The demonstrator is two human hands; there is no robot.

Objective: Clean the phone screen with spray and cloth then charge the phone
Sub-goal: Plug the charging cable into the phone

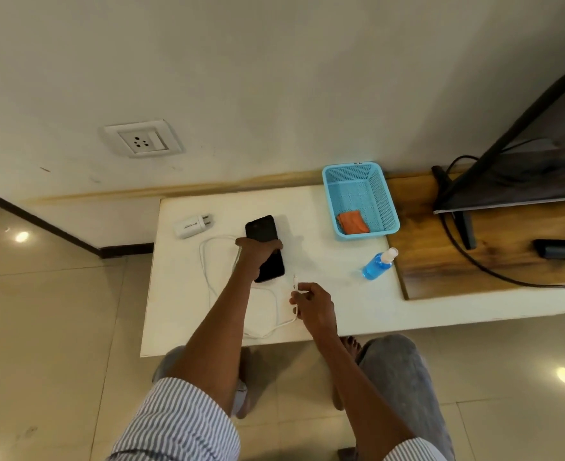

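We're onto charging: our left hand (257,254) grips the phone (263,247) flat on the bench (324,314), our right hand (312,302) pinches the cable plug (295,281) just beside the phone's near end. Next, we'd say: seat that plug.

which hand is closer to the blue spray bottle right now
Right. The right hand, pinching the white cable end, sits left of the spray bottle, apart from it. The left hand grips the phone farther left.

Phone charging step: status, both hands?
Left hand grips phone on table. Right hand pinches cable plug end near phone's bottom edge, not inserted. Charger lies unplugged; wall socket free.
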